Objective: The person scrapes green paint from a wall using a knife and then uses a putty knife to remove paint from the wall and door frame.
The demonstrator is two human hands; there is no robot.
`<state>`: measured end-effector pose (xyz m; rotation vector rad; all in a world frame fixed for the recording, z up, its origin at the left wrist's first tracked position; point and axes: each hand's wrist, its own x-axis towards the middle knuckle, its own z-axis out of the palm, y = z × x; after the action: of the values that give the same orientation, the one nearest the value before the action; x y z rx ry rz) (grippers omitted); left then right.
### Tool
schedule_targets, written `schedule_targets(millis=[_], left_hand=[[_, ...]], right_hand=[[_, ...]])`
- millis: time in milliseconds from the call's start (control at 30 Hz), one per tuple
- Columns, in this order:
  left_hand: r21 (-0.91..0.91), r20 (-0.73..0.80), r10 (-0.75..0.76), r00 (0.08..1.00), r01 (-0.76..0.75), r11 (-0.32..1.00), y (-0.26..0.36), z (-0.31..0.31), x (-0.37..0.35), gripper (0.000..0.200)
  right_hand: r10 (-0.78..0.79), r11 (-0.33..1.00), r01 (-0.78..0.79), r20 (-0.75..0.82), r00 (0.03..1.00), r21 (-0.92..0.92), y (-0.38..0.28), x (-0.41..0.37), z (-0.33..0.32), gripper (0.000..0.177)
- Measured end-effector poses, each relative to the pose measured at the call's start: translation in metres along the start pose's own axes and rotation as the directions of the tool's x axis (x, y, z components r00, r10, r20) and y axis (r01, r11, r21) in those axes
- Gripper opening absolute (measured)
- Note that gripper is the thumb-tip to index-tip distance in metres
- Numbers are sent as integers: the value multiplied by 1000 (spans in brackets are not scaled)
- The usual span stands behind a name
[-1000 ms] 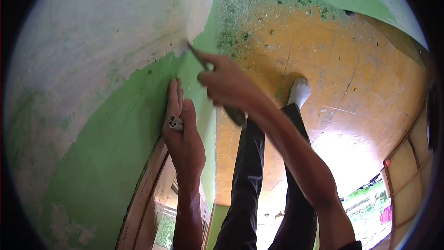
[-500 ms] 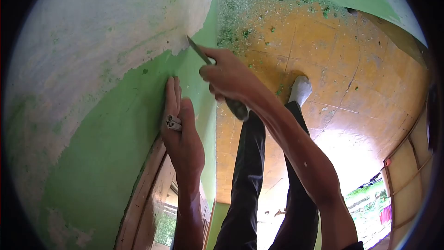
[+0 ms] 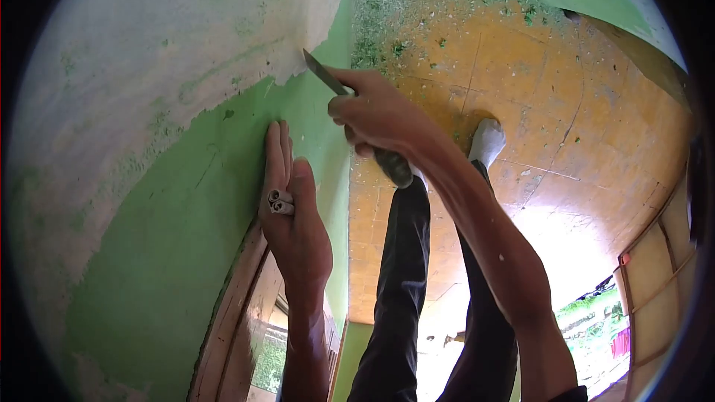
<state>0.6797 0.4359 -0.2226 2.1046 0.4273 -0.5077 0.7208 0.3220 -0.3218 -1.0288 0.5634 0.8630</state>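
Note:
My right hand is closed around the dark handle of a knife. Its blade points up and left, with the tip at the ragged edge between the pale scraped patch and the green paint. Lower down, my left hand lies against the green wall, fingers and thumb stretched upward. Two pale tube ends show between the thumb and the fingers; I cannot tell whether the hand grips them.
Green paint flakes lie thick along the top of the orange tiled floor. A wooden frame runs below my left hand. My sock-covered foot stands on the tiles, and bright light falls in at the lower right.
My right hand and the knife have shifted slightly up and right. My left hand keeps its place on the wall, and the view has tilted a little.

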Motion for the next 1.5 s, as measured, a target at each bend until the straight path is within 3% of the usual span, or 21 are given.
schedule_targets(millis=[133, 200, 267, 400, 467, 500, 600, 767, 833, 900, 1000, 1100, 1167, 1200, 1267, 1333, 1400, 1467, 1500], left_hand=[[-23, -30, -60, 998, 59, 998, 6, 9, 3, 57], [-19, -58, -56, 997, 55, 998, 7, 5, 9, 57], [-45, -22, -67, 997, 66, 997, 7, 5, 7, 56], [-94, 14, -46, 999, 47, 994, 3, -1, 18, 55], [-94, 61, -68, 996, 73, 993, 2, -5, 11, 54], [-90, 63, -71, 996, 76, 993, 3, -7, 11, 54], [-101, 40, -36, 999, 39, 994, -1, -6, 21, 54], [-91, 60, -43, 997, 48, 995, 0, 0, 11, 54], [-93, 64, -55, 996, 61, 994, 3, 5, 10, 54], [-90, 42, -41, 998, 45, 995, 4, 4, 15, 54], [55, 69, 51, 996, -55, 997, 5, 8, 7, 58], [69, 25, -38, 999, 37, 997, 4, 6, 13, 58], [-87, 72, -28, 997, 34, 996, -3, 3, 13, 56], [-82, 76, -32, 997, 38, 996, -3, 1, 13, 56], [-100, 74, -38, 997, 45, 994, -2, 3, 13, 56], [-80, 82, -35, 996, 42, 996, -2, 5, 12, 56], [-47, 74, -17, 997, 20, 999, -1, 3, 16, 56], [-61, 79, -41, 996, 46, 997, 1, 4, 15, 57], [-61, 85, -39, 996, 45, 997, 1, 3, 14, 57]], right_hand=[[-66, 995, 60, -86, 994, -75, 3, -2, 7, 61], [-5, 999, 4, -28, 1000, -40, -4, -6, 5, 61], [-22, 994, 12, -89, 996, -110, 4, 8, -2, 62], [-61, 998, 60, 10, 998, 37, 12, 10, 0, 64], [-66, 997, 64, -39, 997, -52, 23, 30, -11, 66], [-41, 999, 42, -43, 998, 28, 33, 52, -15, 66], [-12, 1000, 11, 51, 999, 18, 1, -2, -4, 65], [8, 1000, -5, 109, 994, -22, 1, -2, -15, 62], [-155, 980, 148, -42, 987, -134, 10, -2, 6, 60], [-154, 980, 143, -69, 986, -136, 11, 4, 5, 60], [-95, 991, 82, -129, 987, -102, 19, 16, -3, 63], [-56, 998, 56, 33, 998, 11, 11, -7, -1, 64], [-59, 998, 57, 53, 997, 30, 15, -3, -10, 64], [-68, 997, 64, 79, 995, 46, 17, -2, -13, 64], [-68, 997, 69, 37, 997, -37, 19, -2, -3, 62], [-262, 949, 232, -123, 957, -214, 21, -6, 14, 60], [-272, 943, 230, -161, 949, -242, 16, 2, 17, 58], [-126, 984, 96, -203, 971, -150, 19, 21, 9, 58], [-126, 984, 96, -209, 970, -149, 26, 17, 10, 58]])
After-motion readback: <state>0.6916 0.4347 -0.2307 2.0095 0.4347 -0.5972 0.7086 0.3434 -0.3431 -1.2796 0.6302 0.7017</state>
